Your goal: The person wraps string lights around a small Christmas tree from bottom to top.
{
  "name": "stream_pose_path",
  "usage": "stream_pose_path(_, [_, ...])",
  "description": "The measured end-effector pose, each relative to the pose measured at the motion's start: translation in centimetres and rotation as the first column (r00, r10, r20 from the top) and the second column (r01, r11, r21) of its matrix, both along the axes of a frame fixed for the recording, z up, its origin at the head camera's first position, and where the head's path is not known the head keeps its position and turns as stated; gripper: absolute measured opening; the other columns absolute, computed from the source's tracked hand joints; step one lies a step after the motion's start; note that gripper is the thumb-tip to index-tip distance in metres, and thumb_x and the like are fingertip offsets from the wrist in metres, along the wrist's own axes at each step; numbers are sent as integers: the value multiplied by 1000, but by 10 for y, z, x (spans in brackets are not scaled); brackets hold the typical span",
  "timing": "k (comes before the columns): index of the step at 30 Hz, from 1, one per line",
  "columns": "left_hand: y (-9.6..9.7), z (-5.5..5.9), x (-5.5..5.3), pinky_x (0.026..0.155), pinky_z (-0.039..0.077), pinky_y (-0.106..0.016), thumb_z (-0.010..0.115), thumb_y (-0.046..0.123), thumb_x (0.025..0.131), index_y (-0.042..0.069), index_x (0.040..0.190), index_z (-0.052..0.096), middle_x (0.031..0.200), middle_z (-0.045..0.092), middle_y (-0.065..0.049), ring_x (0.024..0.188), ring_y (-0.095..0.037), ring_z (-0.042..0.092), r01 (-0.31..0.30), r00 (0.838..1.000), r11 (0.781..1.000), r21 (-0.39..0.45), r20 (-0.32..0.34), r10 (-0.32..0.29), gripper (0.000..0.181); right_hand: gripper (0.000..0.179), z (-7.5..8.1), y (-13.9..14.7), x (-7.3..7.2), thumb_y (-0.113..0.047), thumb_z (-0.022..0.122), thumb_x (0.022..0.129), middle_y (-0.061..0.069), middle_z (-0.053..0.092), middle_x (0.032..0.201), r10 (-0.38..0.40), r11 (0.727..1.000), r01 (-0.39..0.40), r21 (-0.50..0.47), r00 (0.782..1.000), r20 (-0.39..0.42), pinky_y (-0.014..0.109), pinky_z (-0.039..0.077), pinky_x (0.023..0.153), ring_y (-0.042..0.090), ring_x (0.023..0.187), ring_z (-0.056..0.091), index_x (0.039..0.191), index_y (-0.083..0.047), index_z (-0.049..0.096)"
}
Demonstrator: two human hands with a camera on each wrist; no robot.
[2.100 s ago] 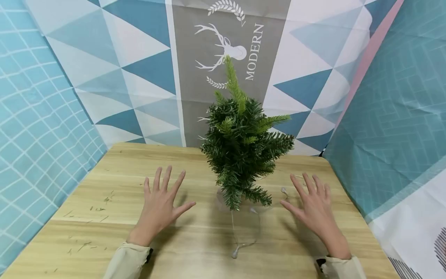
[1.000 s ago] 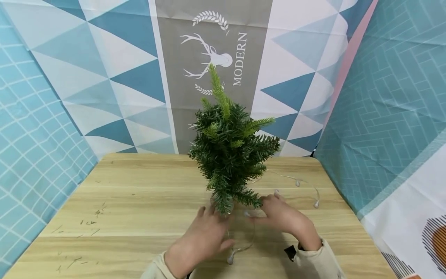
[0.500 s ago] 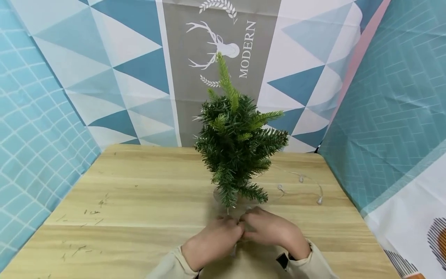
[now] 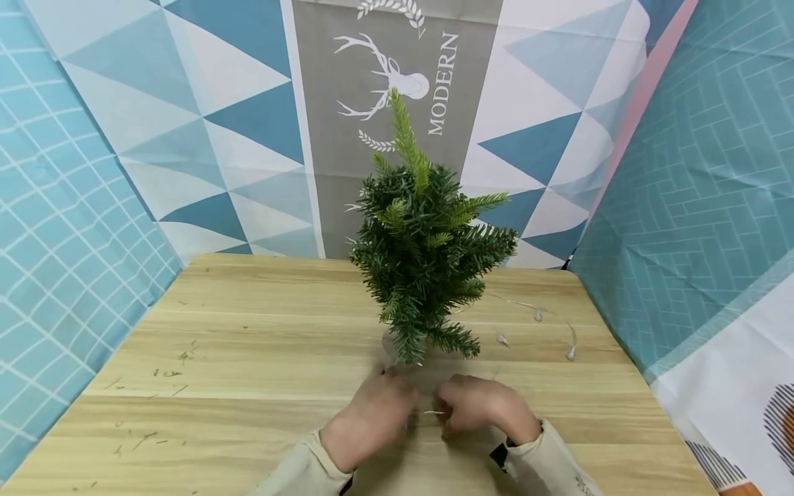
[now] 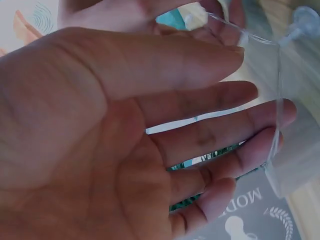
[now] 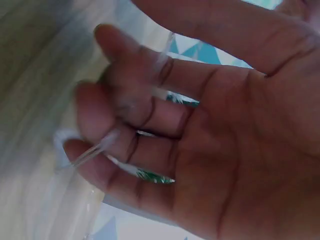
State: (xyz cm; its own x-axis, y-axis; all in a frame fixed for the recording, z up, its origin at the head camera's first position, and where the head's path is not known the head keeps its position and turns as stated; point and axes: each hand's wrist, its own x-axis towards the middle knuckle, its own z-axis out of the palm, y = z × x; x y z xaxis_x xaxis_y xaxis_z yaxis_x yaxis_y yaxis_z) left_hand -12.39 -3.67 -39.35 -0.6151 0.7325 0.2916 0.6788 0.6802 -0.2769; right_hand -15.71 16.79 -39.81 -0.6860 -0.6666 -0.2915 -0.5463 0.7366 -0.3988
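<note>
Wooden table [image 4: 248, 358], patterned cloth [image 4: 254, 138] behind: wire now spans the two hands

We find the left hand [image 4: 375, 413] and right hand [image 4: 480, 406] low at the near side of the artificial tree [image 4: 428, 262], which stands upright just beyond the grip. Half a second earlier the hands met; we now record them apart, with a short run of thin wire [image 4: 434, 412] between them. Fingers of the right hand are curled round that wire. Those of the left are extended and slightly bent, the thumb not pinching; the wire passes at their tips, and we cannot tell whether it is pressed there. One clear bulb [image 5: 306, 21] shows just past the left fingertips. More bulbs [image 4: 571, 353], on wire, lie on the table beyond the right hand; we cannot trace whether they share one string.

In our judgement, the parting means the strand is picked up and being spread or untangled. Any link to the branches is hidden.
</note>
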Motion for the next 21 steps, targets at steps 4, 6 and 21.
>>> stream_pose_path(4, [-3,3,-6,63,43,-32,87,19,63,19,70,62,72,61,3,65,-16,55,-22,999,999,40,-40,24,26,14,12,14,-3,-19,71,90,-14,55,71,2,999,-1,-41,1000,6,22,46,60,0,61,50,79,-18,62])
stream_pose_path(6, [-5,7,-7,62,43,-33,85,13,62,18,69,63,71,62,2,64,-17,55,-36,999,997,63,-36,39,24,15,22,22,-3,-21,67,94,-14,55,72,0,998,0,-66,1000,-3,22,46,59,0,61,50,80,-19,62])
stream_pose_path(21, [-17,23,-26,69,49,-36,68,11,84,19,57,45,67,56,3,89,-23,58,12,991,986,164,129,-34,37,27,78,68,14,-30,61,100,-13,39,63,-68,945,88,-314,995,76,19,37,52,-1,52,35,75,-21,56])
